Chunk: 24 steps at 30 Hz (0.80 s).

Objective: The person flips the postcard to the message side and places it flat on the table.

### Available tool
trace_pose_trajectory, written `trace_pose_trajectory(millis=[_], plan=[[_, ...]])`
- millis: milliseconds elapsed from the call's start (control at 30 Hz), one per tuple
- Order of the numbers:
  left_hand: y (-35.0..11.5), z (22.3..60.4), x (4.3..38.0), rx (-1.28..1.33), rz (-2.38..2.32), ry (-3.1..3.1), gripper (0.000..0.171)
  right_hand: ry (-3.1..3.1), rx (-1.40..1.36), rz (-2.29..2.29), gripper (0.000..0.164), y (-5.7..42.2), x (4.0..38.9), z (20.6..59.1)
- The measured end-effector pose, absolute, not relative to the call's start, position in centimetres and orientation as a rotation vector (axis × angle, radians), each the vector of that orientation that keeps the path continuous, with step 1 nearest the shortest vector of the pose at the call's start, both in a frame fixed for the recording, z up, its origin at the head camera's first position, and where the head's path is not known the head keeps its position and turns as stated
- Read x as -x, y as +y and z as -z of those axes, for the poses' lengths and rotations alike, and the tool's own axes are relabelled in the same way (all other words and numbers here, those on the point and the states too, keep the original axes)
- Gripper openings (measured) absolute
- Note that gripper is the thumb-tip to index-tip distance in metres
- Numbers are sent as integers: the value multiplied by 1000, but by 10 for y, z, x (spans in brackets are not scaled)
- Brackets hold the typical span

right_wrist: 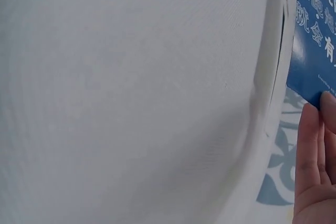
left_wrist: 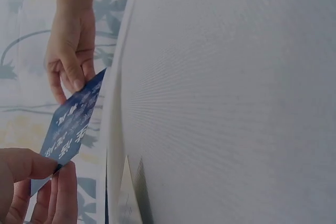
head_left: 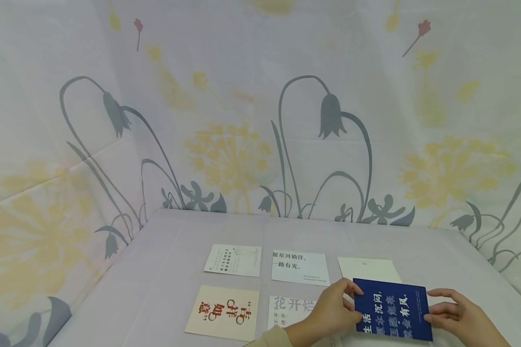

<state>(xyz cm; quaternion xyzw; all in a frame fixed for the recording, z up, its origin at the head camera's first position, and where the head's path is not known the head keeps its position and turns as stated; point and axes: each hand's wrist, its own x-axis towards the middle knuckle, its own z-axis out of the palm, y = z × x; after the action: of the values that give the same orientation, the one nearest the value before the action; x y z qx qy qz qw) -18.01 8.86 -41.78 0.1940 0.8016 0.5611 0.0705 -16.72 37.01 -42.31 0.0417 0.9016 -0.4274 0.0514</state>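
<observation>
A dark blue card [head_left: 390, 308] with white Chinese lettering is held up above the front right of the table. My left hand [head_left: 327, 311] pinches its left edge between thumb and fingers. On the opposite edge, my right hand [head_left: 464, 315] pinches it the same way. The left wrist view shows the blue card [left_wrist: 71, 124] stretched between both hands, tilted. In the right wrist view only part of the card [right_wrist: 312, 51] appears, its corner between my right thumb and fingers [right_wrist: 310, 145]. A cream card [head_left: 364, 267] lies just behind it, partly covered.
Two white printed cards, one on the left [head_left: 233, 260] and one in the middle [head_left: 301, 267], lie in the back row. In front are a cream card with red characters [head_left: 226, 313] and a grey-lettered card [head_left: 282, 313], partly behind my left arm. A flower-patterned cloth [head_left: 243, 96] hangs behind the table [head_left: 156, 270].
</observation>
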Motion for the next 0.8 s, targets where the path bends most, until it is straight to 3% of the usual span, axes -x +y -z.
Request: trace_pose_trajectory(millis=[200, 367, 567, 800], plan=[[90, 418, 180, -546, -1787, 2341, 28, 2740, -276, 1263, 60, 373, 168, 425], [90, 419, 180, -537, -1886, 2302, 24, 2731, -279, 1303, 50, 374, 165, 423], [90, 418, 181, -440, -1980, 2229, 26, 2718, -306, 1294, 52, 372, 163, 415], [90, 416, 181, -413, -1966, 2244, 11, 2666, -301, 1381, 42, 374, 161, 409]])
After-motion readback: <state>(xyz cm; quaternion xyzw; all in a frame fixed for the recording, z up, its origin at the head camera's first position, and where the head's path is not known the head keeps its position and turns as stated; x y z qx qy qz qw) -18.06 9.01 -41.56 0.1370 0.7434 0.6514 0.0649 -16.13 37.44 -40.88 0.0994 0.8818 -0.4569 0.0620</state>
